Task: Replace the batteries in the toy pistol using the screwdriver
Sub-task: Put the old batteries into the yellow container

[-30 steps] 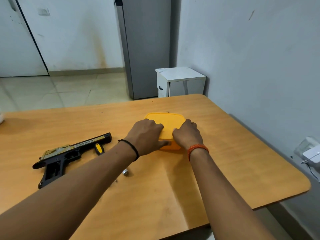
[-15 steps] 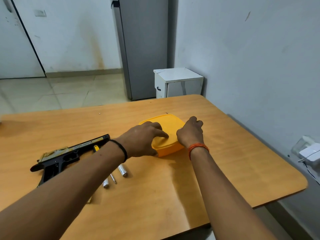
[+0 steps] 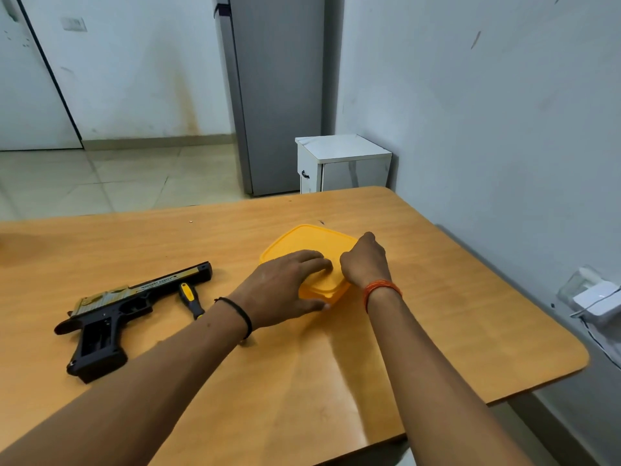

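A black and gold toy pistol [image 3: 127, 307] lies on its side at the left of the wooden table [image 3: 470, 331]. Beside its barrel lies a small screwdriver [image 3: 191, 299] with a yellow and black handle. Right of them stands a yellow plastic container [image 3: 322, 292] under its yellow lid [image 3: 309, 242]. My left hand [image 3: 285, 287] holds the container, fingers on the lid and thumb against the near wall. My right hand [image 3: 364, 262] grips the lid's right edge with curled fingers. No batteries show; my left forearm covers the table below the screwdriver.
The table's right edge runs close to a grey wall with a white socket and plug [image 3: 594, 297]. Beyond the far edge stand a small white cabinet [image 3: 342, 163] and a grey fridge [image 3: 279, 95]. Tiled floor lies at the back left.
The container has turned a little on the table. My right hand slid from the near corner to the lid's right edge. The loose batteries seen half a second ago are behind my left forearm.
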